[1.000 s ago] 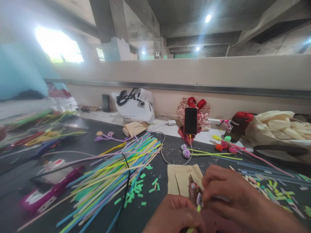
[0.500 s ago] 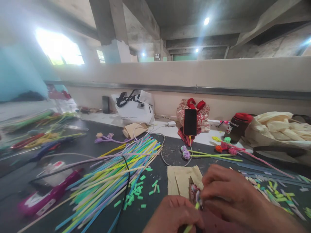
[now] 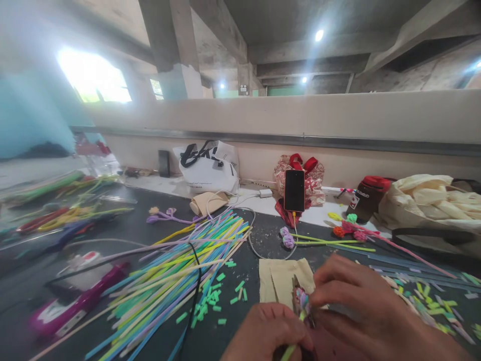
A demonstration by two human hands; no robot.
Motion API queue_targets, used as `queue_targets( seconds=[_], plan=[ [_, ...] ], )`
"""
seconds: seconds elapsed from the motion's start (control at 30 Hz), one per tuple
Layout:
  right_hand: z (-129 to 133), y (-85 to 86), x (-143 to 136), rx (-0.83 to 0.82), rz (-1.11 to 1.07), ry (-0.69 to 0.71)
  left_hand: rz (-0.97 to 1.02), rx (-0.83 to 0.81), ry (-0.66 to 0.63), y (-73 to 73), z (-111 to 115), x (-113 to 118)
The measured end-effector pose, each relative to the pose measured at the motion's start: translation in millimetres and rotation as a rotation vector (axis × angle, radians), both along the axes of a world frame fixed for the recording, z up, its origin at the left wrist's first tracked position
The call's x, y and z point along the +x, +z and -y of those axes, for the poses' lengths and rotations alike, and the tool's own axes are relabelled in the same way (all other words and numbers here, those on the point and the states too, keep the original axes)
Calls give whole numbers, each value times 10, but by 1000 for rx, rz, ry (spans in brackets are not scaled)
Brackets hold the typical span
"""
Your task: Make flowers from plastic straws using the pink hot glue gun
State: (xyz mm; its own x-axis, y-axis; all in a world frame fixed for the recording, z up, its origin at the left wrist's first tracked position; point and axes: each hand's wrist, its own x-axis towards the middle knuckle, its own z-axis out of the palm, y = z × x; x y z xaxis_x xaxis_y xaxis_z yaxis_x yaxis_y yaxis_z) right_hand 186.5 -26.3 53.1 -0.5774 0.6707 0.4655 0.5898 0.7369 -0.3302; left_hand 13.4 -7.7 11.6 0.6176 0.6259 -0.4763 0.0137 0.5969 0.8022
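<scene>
Near the bottom centre, my left hand (image 3: 268, 332) is closed around a yellow-green stem (image 3: 288, 353). My right hand (image 3: 361, 298) is closed at the stem's upper end, its fingertips pinching beside a small pale purple and blue piece (image 3: 302, 299). A pointed brown item, too blurred to name, lies just behind that piece. Beyond both hands lies a beige cloth (image 3: 267, 281). Two purple fuzzy blooms (image 3: 287, 237) on green stems rest above the cloth.
Coloured stems (image 3: 176, 271) spread over the dark table left of centre, beside green cut bits (image 3: 205, 303) and a magenta tool (image 3: 80, 301). A phone (image 3: 294, 190) leans at the back. Right are a dark jar (image 3: 370, 198), pink stems (image 3: 402, 250) and more cut bits (image 3: 432, 301).
My hands stay nearly in place. The right fingers have shifted slightly, and more of the small purple and blue piece shows between them.
</scene>
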Motion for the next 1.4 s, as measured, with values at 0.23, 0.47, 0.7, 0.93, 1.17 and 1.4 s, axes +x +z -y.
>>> queue_targets(
  seconds=[0.23,0.47,0.7,0.93,1.17,1.4],
  plan=[
    [8,-40,-62,115,32,-16,-89,13,52,-22,33,-12],
    [-2,-36,-35,81,33,-19,-81,64,23,-64,44,-43],
    [4,-25,-46,89,37,-9,-56,39,10,-43,41,-67],
    [2,-24,-62,100,36,-16,-94,57,54,-40,48,-33],
    [-22,-64,-65,79,49,-29,-52,124,55,-114,65,-42],
    [-25,-107,-98,88,63,-54,-84,139,43,-81,106,-63]
  ],
)
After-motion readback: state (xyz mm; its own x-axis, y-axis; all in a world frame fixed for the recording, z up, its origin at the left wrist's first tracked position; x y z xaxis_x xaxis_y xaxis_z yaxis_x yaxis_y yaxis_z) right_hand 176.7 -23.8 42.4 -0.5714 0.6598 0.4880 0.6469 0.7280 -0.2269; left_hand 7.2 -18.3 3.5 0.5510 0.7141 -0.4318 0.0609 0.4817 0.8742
